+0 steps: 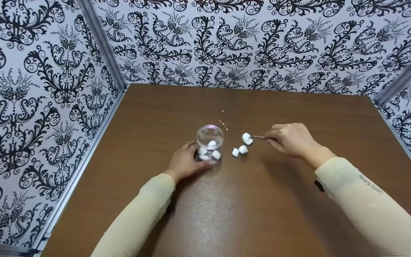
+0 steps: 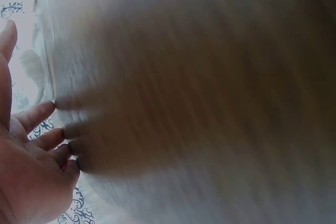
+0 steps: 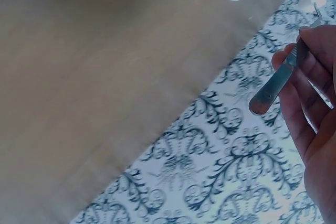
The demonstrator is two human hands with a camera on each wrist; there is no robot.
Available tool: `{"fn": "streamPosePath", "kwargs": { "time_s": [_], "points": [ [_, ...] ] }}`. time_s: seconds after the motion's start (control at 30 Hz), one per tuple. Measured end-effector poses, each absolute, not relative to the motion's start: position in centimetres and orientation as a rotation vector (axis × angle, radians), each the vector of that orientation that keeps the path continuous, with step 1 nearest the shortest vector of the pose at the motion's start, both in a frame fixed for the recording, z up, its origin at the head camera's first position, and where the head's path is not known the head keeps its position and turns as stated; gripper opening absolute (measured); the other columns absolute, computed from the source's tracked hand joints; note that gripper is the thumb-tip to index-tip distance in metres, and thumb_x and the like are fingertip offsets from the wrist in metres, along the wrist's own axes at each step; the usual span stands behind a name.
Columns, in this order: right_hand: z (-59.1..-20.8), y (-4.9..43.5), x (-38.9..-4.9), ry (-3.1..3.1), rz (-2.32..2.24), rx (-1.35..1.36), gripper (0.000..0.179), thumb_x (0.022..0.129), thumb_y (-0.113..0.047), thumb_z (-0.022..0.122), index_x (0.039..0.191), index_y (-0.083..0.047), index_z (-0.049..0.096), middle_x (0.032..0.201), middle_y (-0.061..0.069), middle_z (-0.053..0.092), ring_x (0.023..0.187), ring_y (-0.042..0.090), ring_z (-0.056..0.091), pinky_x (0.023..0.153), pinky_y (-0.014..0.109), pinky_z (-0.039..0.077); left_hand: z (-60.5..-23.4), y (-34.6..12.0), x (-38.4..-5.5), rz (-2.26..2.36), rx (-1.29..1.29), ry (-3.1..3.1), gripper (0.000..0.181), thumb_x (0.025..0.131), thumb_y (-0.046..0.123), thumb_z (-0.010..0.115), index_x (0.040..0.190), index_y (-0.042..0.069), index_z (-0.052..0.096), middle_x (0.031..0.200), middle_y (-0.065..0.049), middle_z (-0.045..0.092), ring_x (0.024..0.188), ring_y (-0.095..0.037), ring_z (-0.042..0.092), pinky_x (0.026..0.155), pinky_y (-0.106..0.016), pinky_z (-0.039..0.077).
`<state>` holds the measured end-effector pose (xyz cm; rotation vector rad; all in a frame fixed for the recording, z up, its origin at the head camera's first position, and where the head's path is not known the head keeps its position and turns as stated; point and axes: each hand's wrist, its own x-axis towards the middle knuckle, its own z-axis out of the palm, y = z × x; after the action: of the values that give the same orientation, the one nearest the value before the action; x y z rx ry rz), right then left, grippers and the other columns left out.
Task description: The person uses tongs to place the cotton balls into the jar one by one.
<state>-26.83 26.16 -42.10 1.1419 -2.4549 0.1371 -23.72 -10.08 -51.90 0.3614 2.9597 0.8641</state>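
The left hand (image 1: 185, 161) grasps a clear jar (image 1: 209, 150) — right of it, the right hand (image 1: 292, 140) pinches tweezers (image 1: 260, 137), tips at a white ball (image 1: 246, 136).

One jar (image 1: 209, 136), one tweezers (image 3: 275, 83), seven-plus balls (image 1: 243, 149)

From above and behind the left grip (image 1: 187, 162) and the right grip (image 1: 293, 140), the head view looks forward and down, farthest off, across the desk (image 1: 227, 214) to damask-patterned wallpaper (image 1: 241, 43) beyond. Each wrist view looks out from close beside its own grip, tilted, with wallpaper past the desk. Head and right wrist share the tweezers (image 3: 274, 85) in the right grip.
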Motion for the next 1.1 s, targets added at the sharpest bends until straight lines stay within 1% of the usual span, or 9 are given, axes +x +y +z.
{"fn": "streamPosePath", "kwargs": {
  "time_s": [0.2, 0.4, 0.5, 0.87, 1.1],
  "points": [
    [-40.5, 23.5, -26.9, -2.416, 0.155, 1.191, 0.009, 0.083, -0.018, 0.077, 0.091, -0.016, 0.079, 0.075, -0.006, 0.061, 0.052, 0.014, 0.053, 0.041, 0.037, 0.041, -51.8, -10.2, -23.7, 0.868, 0.345, 2.959, 0.09, 0.077, 0.067, 0.074, 0.145, 0.011, 0.052, 0.152, -0.015, 0.041, 0.142, -0.035, 0.034, 0.111, -0.05, 0.031],
    [-39.3, 21.1, -27.0, -2.388, 0.17, 1.222, 0.009, 0.085, -0.021, 0.076, 0.091, -0.016, 0.079, 0.078, -0.005, 0.064, 0.055, 0.016, 0.057, 0.043, 0.039, 0.043, -51.8, -10.4, -23.7, 0.88, 0.347, 2.955, 0.09, 0.078, 0.067, 0.073, 0.145, 0.011, 0.052, 0.152, -0.015, 0.041, 0.141, -0.035, 0.035, 0.111, -0.051, 0.031],
    [-39.0, 20.0, -27.0, -2.373, 0.176, 1.237, 0.008, 0.086, -0.021, 0.076, 0.091, -0.016, 0.079, 0.078, -0.006, 0.064, 0.055, 0.015, 0.057, 0.043, 0.039, 0.043, -51.8, -10.4, -23.6, 0.88, 0.344, 2.952, 0.09, 0.078, 0.067, 0.073, 0.145, 0.011, 0.052, 0.152, -0.015, 0.041, 0.141, -0.036, 0.035, 0.111, -0.051, 0.031],
    [-39.5, 17.0, -27.2, -2.387, 0.155, 1.306, 0.009, 0.087, -0.018, 0.072, 0.093, -0.016, 0.079, 0.08, -0.005, 0.064, 0.058, 0.016, 0.061, 0.046, 0.039, 0.046, -51.8, -10.1, -23.6, 0.842, 0.354, 2.961, 0.09, 0.079, 0.067, 0.071, 0.147, 0.013, 0.049, 0.151, -0.015, 0.043, 0.142, -0.034, 0.034, 0.112, -0.05, 0.03],
    [-40.1, 16.6, -27.3, -2.395, 0.131, 1.319, 0.008, 0.086, -0.017, 0.073, 0.091, -0.016, 0.079, 0.078, -0.004, 0.062, 0.055, 0.017, 0.058, 0.044, 0.039, 0.044, -51.8, -9.9, -23.8, 0.81, 0.353, 2.976, 0.09, 0.079, 0.067, 0.071, 0.147, 0.012, 0.05, 0.15, -0.015, 0.044, 0.141, -0.033, 0.036, 0.112, -0.048, 0.031]
  ]
}}
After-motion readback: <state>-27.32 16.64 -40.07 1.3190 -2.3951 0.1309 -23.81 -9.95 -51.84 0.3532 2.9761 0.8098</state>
